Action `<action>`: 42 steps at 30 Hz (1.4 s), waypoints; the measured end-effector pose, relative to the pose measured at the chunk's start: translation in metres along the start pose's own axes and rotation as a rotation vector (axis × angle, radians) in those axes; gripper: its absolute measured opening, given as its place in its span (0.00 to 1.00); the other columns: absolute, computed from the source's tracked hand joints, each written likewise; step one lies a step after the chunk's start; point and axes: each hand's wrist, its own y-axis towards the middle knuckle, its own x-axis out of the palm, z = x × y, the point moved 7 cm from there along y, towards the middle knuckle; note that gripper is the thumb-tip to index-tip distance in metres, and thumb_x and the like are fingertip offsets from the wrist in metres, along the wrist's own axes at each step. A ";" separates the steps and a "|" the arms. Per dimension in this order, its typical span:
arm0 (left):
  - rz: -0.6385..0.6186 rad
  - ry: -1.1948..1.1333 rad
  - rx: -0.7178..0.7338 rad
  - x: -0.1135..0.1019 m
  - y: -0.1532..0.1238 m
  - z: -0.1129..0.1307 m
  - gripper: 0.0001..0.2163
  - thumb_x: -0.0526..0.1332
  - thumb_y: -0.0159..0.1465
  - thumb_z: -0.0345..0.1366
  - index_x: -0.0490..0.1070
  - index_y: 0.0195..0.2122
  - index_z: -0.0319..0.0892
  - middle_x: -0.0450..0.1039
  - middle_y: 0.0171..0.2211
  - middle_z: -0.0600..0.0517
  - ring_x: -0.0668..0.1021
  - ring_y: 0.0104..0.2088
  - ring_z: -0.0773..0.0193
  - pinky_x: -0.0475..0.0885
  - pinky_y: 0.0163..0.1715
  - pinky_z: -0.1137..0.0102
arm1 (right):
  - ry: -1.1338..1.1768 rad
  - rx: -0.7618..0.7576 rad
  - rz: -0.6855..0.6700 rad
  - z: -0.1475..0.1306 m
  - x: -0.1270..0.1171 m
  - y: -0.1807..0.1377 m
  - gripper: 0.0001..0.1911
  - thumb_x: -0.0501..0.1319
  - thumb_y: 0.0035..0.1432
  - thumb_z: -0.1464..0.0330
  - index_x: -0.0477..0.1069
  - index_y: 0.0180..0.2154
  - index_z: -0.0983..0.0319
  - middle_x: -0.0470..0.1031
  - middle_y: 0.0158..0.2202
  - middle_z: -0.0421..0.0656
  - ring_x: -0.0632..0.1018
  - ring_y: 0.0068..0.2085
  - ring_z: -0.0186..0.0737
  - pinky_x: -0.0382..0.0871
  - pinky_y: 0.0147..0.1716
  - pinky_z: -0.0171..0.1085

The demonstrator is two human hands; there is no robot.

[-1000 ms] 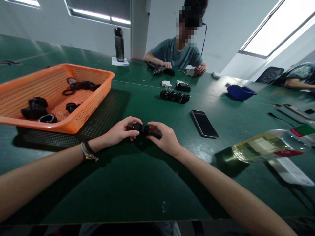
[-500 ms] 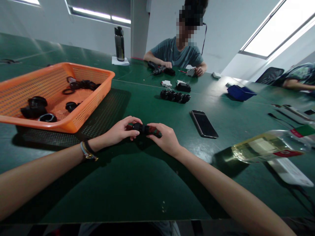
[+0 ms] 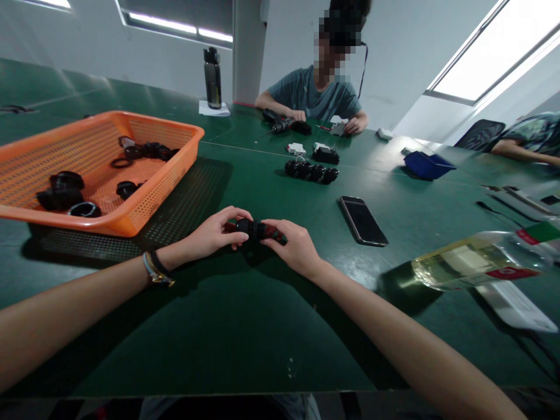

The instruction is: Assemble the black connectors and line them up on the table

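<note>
A small black cylindrical fitting [image 3: 250, 228] is held between my two hands just above the green table [image 3: 245, 326]. My left hand [image 3: 221, 229] pinches its left end between thumb and fingers. On the right end, the thumb and fingertips of my right hand [image 3: 291, 242] are closed, and a dark piece shows between them. The fitting's exact kind cannot be made out. Similar black ribbed parts [image 3: 311, 172] lie in a row beyond my hands.
An orange basket [image 3: 144, 204] holding several black parts stands at left. At right lie a phone [image 3: 364, 220] and a bottle of yellow liquid [image 3: 476, 259]. A blue tray [image 3: 427, 164] sits farther back. Across the table, a person [image 3: 321, 93] works near a power drill [image 3: 280, 123].
The dark piece at my right fingertips has turned slightly; my hands stay in the same place. At far right, another person's arm has shifted left.
</note>
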 end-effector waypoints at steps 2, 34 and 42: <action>0.004 0.008 -0.002 0.000 0.000 -0.001 0.15 0.61 0.51 0.37 0.63 0.39 0.40 0.61 0.39 0.52 0.71 0.27 0.72 0.72 0.23 0.75 | 0.002 0.003 -0.005 0.000 0.000 0.000 0.14 0.62 0.50 0.71 0.69 0.41 0.62 0.76 0.34 0.43 0.75 0.35 0.36 0.70 0.36 0.37; -0.003 0.002 -0.003 0.000 0.001 -0.002 0.15 0.62 0.51 0.37 0.63 0.39 0.40 0.63 0.37 0.53 0.72 0.24 0.73 0.72 0.24 0.75 | -0.009 -0.094 0.077 -0.007 -0.005 0.000 0.11 0.61 0.50 0.73 0.67 0.39 0.62 0.74 0.37 0.45 0.73 0.40 0.40 0.69 0.39 0.40; -0.002 0.013 -0.004 -0.001 0.001 -0.004 0.15 0.62 0.51 0.38 0.64 0.39 0.40 0.63 0.37 0.53 0.73 0.25 0.72 0.73 0.24 0.74 | -0.009 -0.066 0.052 -0.005 -0.003 0.001 0.13 0.62 0.49 0.73 0.67 0.39 0.63 0.74 0.36 0.44 0.74 0.38 0.38 0.69 0.38 0.39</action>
